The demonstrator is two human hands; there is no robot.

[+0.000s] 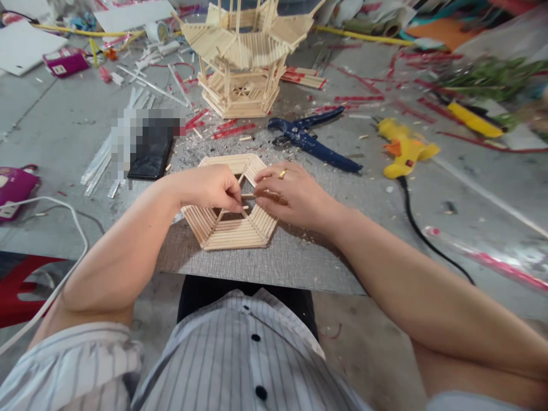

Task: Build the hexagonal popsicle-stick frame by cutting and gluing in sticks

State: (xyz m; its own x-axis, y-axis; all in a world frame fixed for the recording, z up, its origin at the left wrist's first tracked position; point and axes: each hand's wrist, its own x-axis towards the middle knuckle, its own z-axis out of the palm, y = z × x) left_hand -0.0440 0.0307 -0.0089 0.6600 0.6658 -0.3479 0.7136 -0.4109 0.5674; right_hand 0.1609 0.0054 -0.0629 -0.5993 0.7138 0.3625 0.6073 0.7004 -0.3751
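A flat hexagonal frame of thin wooden sticks [235, 234] lies at the table's near edge, with crossing spokes over its open centre. My left hand [214, 187] reaches over its left side, thumb and fingers pinched together around a short wooden stick [240, 208] at the centre. My right hand [295, 194], a ring on one finger, rests on the frame's right side. Its fingertips reach toward the centre spokes and touch one near the middle; the palm hides part of the rim.
Beyond the frame stands a tiered stick pavilion [240, 85]. Blue cutting pliers [317, 142] and a yellow glue gun [405, 148] with a black cord lie to the right. A dark phone [149, 154] and clear glue sticks [100, 160] lie left. A white cable [79, 228] hangs over the left edge.
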